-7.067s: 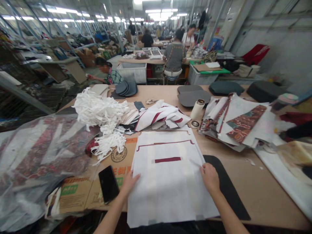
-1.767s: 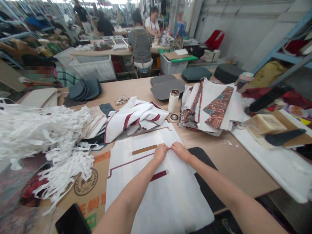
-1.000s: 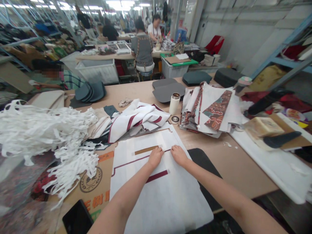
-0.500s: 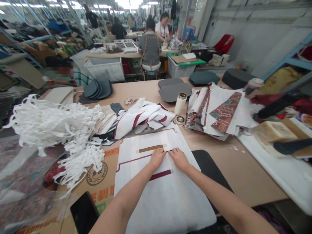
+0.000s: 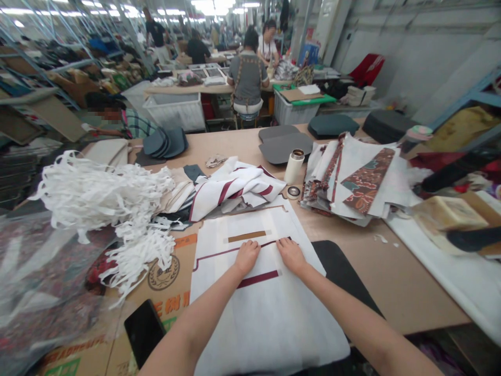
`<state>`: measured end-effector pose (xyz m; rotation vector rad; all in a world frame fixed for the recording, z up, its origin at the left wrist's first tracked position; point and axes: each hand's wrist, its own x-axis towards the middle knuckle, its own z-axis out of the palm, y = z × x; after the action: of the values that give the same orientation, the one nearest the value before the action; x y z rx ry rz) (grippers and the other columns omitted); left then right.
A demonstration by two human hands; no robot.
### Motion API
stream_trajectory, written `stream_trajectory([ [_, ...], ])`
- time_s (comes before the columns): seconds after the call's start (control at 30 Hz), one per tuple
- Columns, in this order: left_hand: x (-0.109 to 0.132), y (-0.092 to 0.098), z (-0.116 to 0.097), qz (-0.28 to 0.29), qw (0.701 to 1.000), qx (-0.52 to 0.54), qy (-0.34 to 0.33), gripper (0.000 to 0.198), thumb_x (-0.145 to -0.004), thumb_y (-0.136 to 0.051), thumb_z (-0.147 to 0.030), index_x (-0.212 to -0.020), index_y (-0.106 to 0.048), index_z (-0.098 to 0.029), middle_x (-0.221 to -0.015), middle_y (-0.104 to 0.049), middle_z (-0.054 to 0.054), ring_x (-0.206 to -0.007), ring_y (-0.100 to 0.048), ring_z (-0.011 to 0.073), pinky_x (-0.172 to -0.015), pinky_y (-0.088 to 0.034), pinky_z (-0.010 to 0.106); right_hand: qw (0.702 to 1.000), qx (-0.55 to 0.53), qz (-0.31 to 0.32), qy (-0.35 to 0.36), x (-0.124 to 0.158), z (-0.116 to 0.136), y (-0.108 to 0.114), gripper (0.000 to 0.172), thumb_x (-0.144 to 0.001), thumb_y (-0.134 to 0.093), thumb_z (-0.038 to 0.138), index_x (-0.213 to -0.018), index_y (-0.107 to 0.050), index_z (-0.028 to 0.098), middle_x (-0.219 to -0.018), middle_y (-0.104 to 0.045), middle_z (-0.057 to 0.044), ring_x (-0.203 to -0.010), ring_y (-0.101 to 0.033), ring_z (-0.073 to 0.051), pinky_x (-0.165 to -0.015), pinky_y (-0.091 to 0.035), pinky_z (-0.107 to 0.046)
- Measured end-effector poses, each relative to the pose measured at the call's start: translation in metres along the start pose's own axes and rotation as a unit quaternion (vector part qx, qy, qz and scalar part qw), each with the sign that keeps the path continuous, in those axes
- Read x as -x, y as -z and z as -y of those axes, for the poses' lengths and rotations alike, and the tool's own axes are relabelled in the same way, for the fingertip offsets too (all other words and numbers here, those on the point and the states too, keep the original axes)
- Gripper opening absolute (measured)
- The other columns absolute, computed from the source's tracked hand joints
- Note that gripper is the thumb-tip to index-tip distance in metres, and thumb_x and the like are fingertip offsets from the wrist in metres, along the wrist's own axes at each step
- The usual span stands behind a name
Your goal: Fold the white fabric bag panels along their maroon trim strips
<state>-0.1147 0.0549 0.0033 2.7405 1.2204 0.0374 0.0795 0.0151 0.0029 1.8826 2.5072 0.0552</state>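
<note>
A white fabric panel [image 5: 270, 324] with a maroon edge strip lies in front of me, on top of a similar white sheet [image 5: 219, 235] that has a brown-filled slot. A maroon slot [image 5: 258, 279] shows below the edge. My left hand [image 5: 247, 258] presses on the maroon edge, its fingers curled and close together. A short way to the right, my right hand [image 5: 291, 254] grips the same edge near its right end, fingers together. The thumbs and the undersides of the fingers are hidden. Between the hands, a stretch of maroon edge is visible.
White strips [image 5: 109, 193] are heaped at left, near a black phone [image 5: 144, 331] on cardboard [image 5: 117, 344]. Crumpled white-and-maroon fabric [image 5: 238, 185], a cream bottle [image 5: 294, 167] and patterned pieces [image 5: 356, 180] stand beyond. A dark board [image 5: 340, 271] lies right. Co-workers [image 5: 247, 70] sit farther back.
My hands have moved apart along the maroon edge, the right one shifting rightward and the left one slightly leftward. The whole view has shifted a little.
</note>
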Motion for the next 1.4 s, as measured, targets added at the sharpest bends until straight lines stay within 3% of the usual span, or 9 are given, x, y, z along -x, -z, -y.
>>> stream_trajectory([
  [0.33,0.021,0.000,0.035,-0.033,0.977,0.126,0.169,0.024,-0.086,-0.047,-0.022,-0.106,-0.060,-0.021,-0.103,-0.059,0.005,-0.099,-0.051,0.0182,-0.086,-0.039,0.031,0.992,-0.090,-0.081,-0.042,-0.016,0.031,-0.017,0.023,-0.087,-0.040,0.012,-0.095,-0.061,0.016,-0.100,-0.058,-0.009,-0.094,-0.050,-0.021,-0.083,-0.039,-0.029],
  [0.57,0.003,0.001,0.017,-0.033,0.977,0.125,0.171,0.019,-0.083,-0.052,-0.028,-0.096,-0.063,-0.020,-0.099,-0.060,0.007,-0.097,-0.052,0.0213,-0.084,-0.039,0.034,0.991,-0.049,-0.109,-0.064,-0.030,0.045,-0.024,0.012,-0.086,-0.049,0.022,-0.091,-0.059,0.017,-0.092,-0.057,-0.008,-0.090,-0.048,-0.022,-0.078,-0.037,-0.032],
  [0.67,-0.002,0.000,0.010,-0.047,0.968,0.125,0.213,0.019,-0.084,-0.047,-0.025,-0.087,-0.064,-0.018,-0.094,-0.061,0.007,-0.094,-0.053,0.0213,-0.081,-0.040,0.033,0.996,0.002,-0.090,-0.017,-0.037,0.036,-0.021,0.013,-0.087,-0.045,0.019,-0.086,-0.057,0.017,-0.086,-0.056,-0.009,-0.085,-0.047,-0.023,-0.073,-0.037,-0.033],
  [0.83,-0.008,0.002,0.004,-0.022,0.941,0.149,0.303,0.021,-0.082,-0.045,-0.020,-0.085,-0.065,-0.017,-0.091,-0.062,0.008,-0.090,-0.055,0.0228,-0.077,-0.040,0.035,0.988,-0.046,-0.127,-0.078,-0.039,0.028,-0.025,0.019,-0.089,-0.037,0.015,-0.085,-0.056,0.016,-0.082,-0.055,-0.009,-0.080,-0.047,-0.022,-0.074,-0.039,-0.032],
  [0.9,-0.009,0.003,0.000,-0.030,0.951,0.128,0.278,0.020,-0.081,-0.046,-0.019,-0.089,-0.064,-0.017,-0.095,-0.061,0.010,-0.093,-0.053,0.0244,-0.079,-0.039,0.037,0.977,-0.108,-0.168,-0.075,-0.033,0.030,-0.033,0.019,-0.089,-0.037,0.019,-0.089,-0.055,0.016,-0.087,-0.055,-0.010,-0.086,-0.048,-0.022,-0.079,-0.040,-0.034],
  [1.1,-0.015,-0.002,-0.003,-0.042,0.996,0.059,0.053,0.025,-0.089,-0.036,-0.018,-0.092,-0.060,-0.016,-0.096,-0.058,0.011,-0.097,-0.050,0.0233,-0.084,-0.038,0.038,0.943,-0.199,-0.256,-0.072,-0.015,0.036,-0.056,0.027,-0.089,-0.035,0.021,-0.109,-0.051,0.013,-0.108,-0.050,-0.015,-0.105,-0.045,-0.024,-0.092,-0.040,-0.040],
  [1.17,-0.020,-0.003,-0.002,-0.037,0.995,0.058,0.069,0.026,-0.089,-0.035,-0.019,-0.091,-0.061,-0.015,-0.095,-0.059,0.010,-0.096,-0.051,0.0227,-0.082,-0.039,0.036,0.934,-0.206,-0.283,-0.073,-0.015,0.035,-0.061,0.028,-0.088,-0.036,0.023,-0.111,-0.050,0.013,-0.107,-0.051,-0.015,-0.104,-0.045,-0.024,-0.091,-0.042,-0.042],
  [1.3,-0.032,0.000,-0.003,-0.022,0.969,0.101,0.226,0.030,-0.090,-0.034,-0.020,-0.089,-0.063,-0.013,-0.092,-0.063,0.010,-0.087,-0.056,0.0208,-0.075,-0.041,0.032,0.920,-0.206,-0.328,-0.059,-0.017,0.033,-0.064,0.028,-0.088,-0.037,0.023,-0.111,-0.051,0.013,-0.103,-0.053,-0.014,-0.100,-0.047,-0.024,-0.087,-0.045,-0.044],
  [1.4,-0.032,0.001,-0.001,-0.028,0.962,0.143,0.230,0.026,-0.088,-0.041,-0.023,-0.088,-0.065,-0.016,-0.092,-0.064,0.008,-0.088,-0.056,0.0193,-0.076,-0.041,0.030,0.920,-0.206,-0.329,-0.043,-0.018,0.034,-0.062,0.027,-0.089,-0.037,0.021,-0.107,-0.054,0.013,-0.099,-0.055,-0.013,-0.096,-0.047,-0.023,-0.085,-0.046,-0.042],
])
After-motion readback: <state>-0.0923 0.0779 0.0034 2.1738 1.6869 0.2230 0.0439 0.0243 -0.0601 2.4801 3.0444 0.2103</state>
